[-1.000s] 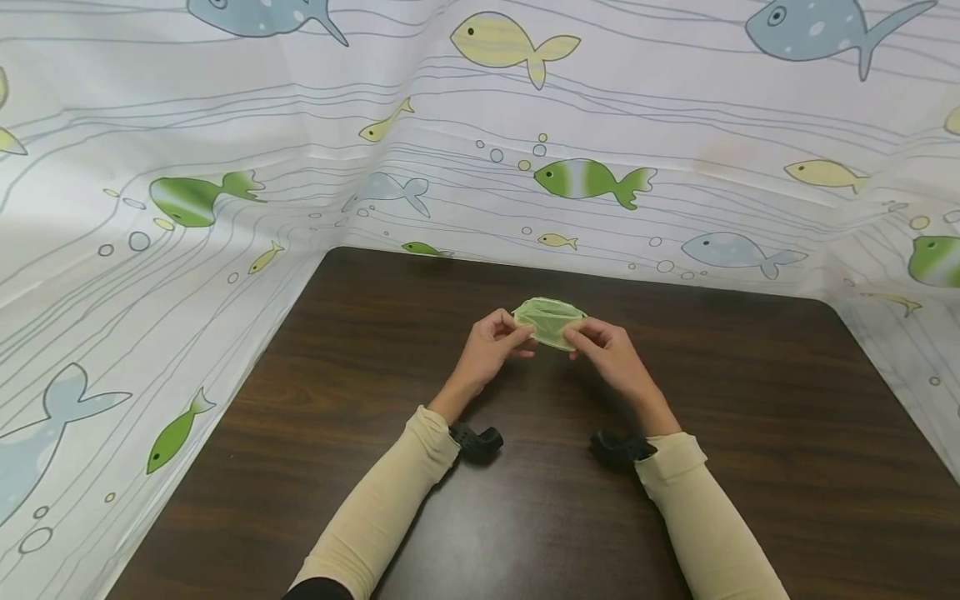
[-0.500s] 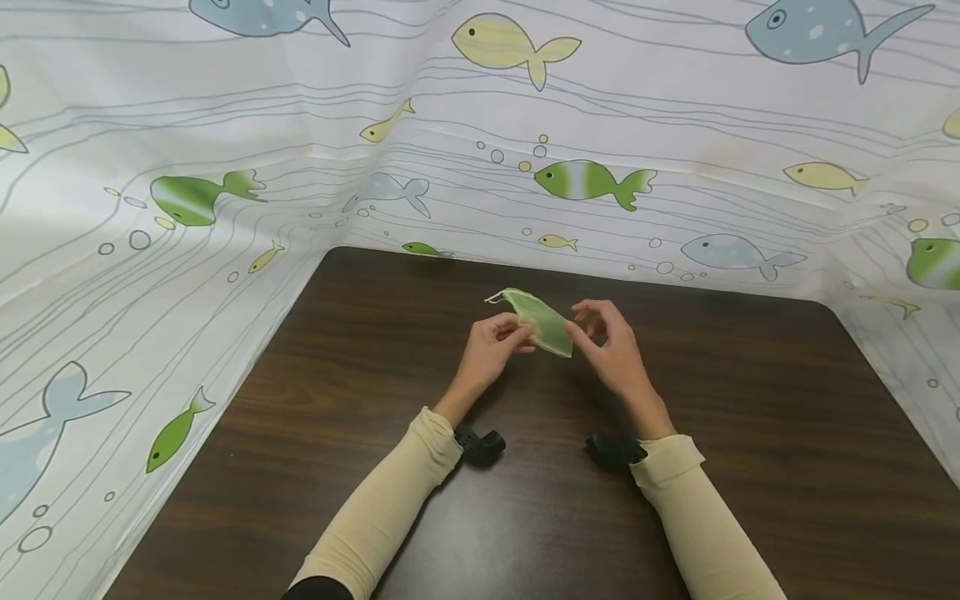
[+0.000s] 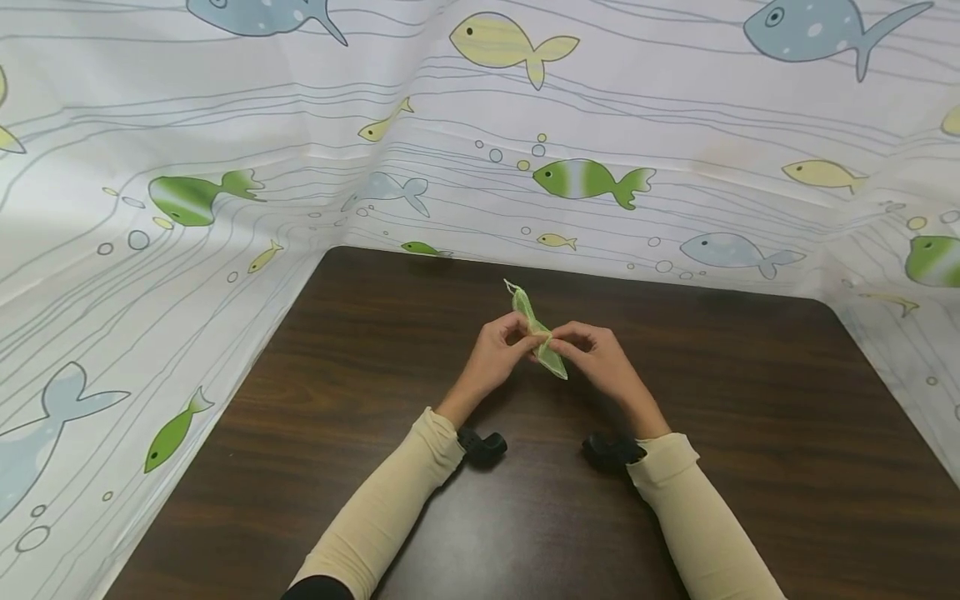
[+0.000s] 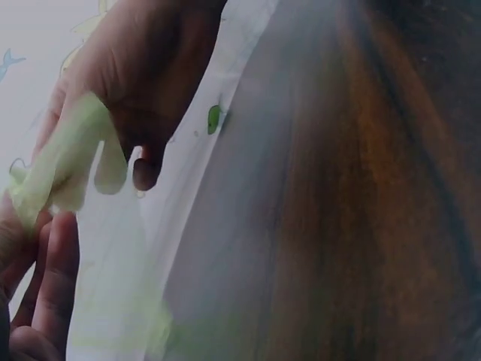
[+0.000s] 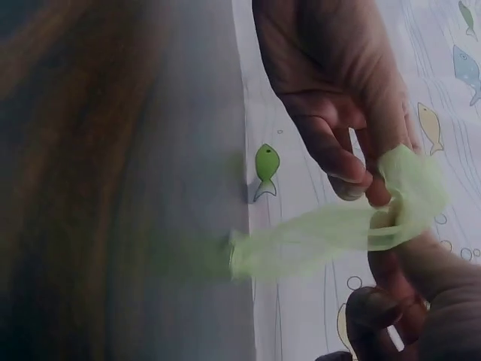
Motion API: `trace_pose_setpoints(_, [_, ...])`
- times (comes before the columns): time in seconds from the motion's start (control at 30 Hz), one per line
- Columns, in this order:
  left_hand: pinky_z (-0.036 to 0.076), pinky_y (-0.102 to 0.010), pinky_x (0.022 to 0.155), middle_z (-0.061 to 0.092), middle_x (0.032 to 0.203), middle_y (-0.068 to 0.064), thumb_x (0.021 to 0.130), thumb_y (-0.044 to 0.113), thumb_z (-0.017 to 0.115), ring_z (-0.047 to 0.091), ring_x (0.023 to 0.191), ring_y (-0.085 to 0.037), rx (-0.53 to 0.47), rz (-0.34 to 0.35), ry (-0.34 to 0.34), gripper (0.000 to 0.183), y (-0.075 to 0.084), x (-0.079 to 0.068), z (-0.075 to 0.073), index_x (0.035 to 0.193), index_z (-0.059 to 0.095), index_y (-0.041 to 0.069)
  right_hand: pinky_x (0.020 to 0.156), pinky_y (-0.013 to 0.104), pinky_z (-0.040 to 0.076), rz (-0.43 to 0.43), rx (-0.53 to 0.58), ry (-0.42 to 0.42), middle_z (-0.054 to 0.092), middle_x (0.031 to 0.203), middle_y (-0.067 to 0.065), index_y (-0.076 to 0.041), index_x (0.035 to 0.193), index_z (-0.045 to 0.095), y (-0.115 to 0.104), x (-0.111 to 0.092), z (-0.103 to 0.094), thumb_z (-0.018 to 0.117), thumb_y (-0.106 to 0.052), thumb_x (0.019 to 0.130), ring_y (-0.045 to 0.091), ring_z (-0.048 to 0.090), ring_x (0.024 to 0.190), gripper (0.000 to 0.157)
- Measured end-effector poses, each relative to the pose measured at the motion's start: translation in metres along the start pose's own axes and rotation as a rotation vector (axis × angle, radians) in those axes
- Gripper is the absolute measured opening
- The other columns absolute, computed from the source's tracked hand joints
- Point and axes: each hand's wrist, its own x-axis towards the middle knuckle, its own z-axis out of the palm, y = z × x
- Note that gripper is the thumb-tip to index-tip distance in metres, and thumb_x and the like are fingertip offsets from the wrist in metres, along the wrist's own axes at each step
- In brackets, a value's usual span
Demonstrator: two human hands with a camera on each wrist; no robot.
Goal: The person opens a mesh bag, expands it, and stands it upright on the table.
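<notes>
A small sheer pale-green drawstring pouch (image 3: 553, 364) is gathered narrow at its middle between both hands, above the table. White string ends (image 3: 510, 286) stick out at its far left end. My left hand (image 3: 491, 354) pinches the gathered middle with thumb and fingers. Right against it, my right hand (image 3: 606, 358) pinches the same spot from the other side. In the right wrist view the translucent pouch (image 5: 308, 237) stretches out sideways from the fingers. The left wrist view has its thin cloth (image 4: 83, 147) draped across the fingers.
Both hands work over a dark wood-grain table (image 3: 360, 367). A white sheet (image 3: 645, 108) printed with fish hangs along its back and sides. Black wrist cameras (image 3: 483, 448) sit at both wrists, below the cream sleeves (image 3: 382, 508).
The pouch, earlier spread flat between both hands, has turned and is now bunched at its middle. My right hand drew back from it, then came in to pinch it beside my left.
</notes>
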Motion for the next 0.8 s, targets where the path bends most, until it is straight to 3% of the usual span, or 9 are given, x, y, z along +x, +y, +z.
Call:
trace_pose_setpoints(0.13, [0.063,-0.044,0.071,0.069,0.091,-0.021,0.098,0.003,0.071,0.067,0.071,-0.01,0.0,0.027,-0.004,0.008,0.0,0.001,-0.001,0.097,0.065,-0.003,0.07,0.024,0.05,-0.021,0.013,0.089,0.075,0.099,0.01,-0.009,0.106,0.077,0.002,0.0,0.0,0.071,-0.017,0.101,0.022,0.066,0.082,0.011])
trace_pose_setpoints(0.27, [0.062,-0.04,0.067,0.067,0.083,-0.019,0.099,0.001,0.068,0.067,0.067,-0.015,0.053,0.007,0.037,0.014,0.0,0.001,-0.001,0.112,0.067,-0.003,0.069,0.019,0.049,-0.142,-0.011,0.2,0.074,0.095,0.008,-0.01,0.1,0.078,0.001,-0.001,0.001,0.075,-0.009,0.096,0.016,0.064,0.077,0.005])
trace_pose_setpoints(0.37, [0.061,-0.037,0.061,0.066,0.074,-0.018,0.098,0.002,0.069,0.066,0.06,-0.021,0.135,-0.021,0.114,0.016,-0.001,0.001,0.0,0.114,0.071,0.0,0.066,0.019,0.045,-0.289,-0.054,0.211,0.073,0.091,0.005,-0.011,0.097,0.077,-0.003,0.0,0.003,0.078,-0.001,0.091,0.008,0.057,0.073,0.011])
trace_pose_setpoints(0.47, [0.057,-0.031,0.053,0.066,0.069,-0.015,0.096,0.006,0.073,0.064,0.052,-0.022,0.186,-0.034,0.233,0.005,-0.001,0.001,0.001,0.099,0.073,0.002,0.063,0.022,0.041,-0.362,-0.114,0.197,0.068,0.087,0.002,-0.011,0.097,0.074,-0.008,0.001,0.005,0.081,-0.001,0.088,0.008,0.049,0.069,0.016])
trace_pose_setpoints(0.57, [0.053,-0.027,0.047,0.066,0.068,-0.014,0.095,0.008,0.074,0.059,0.046,-0.017,0.182,-0.036,0.363,0.013,0.0,0.0,0.001,0.087,0.066,0.002,0.063,0.026,0.04,-0.245,-0.17,0.172,0.063,0.089,0.001,-0.01,0.106,0.066,-0.013,0.0,0.008,0.08,-0.014,0.093,0.013,0.048,0.07,0.02])
trace_pose_setpoints(0.67, [0.053,-0.029,0.045,0.065,0.069,-0.015,0.096,0.007,0.072,0.059,0.045,-0.02,0.169,-0.029,0.45,0.017,0.002,-0.001,0.002,0.085,0.06,0.002,0.065,0.029,0.042,-0.067,-0.221,0.113,0.06,0.093,0.002,-0.01,0.119,0.053,-0.019,-0.002,0.012,0.076,-0.034,0.096,0.017,0.049,0.073,0.04])
trace_pose_setpoints(0.8, [0.056,-0.039,0.048,0.067,0.077,-0.017,0.098,0.003,0.065,0.066,0.056,-0.034,0.139,-0.002,0.459,0.013,0.004,-0.003,0.007,0.09,0.055,0.002,0.064,0.03,0.045,0.002,-0.209,0.043,0.066,0.097,0.006,-0.011,0.126,0.044,-0.022,-0.001,0.019,0.073,-0.038,0.098,0.017,0.054,0.071,0.049])
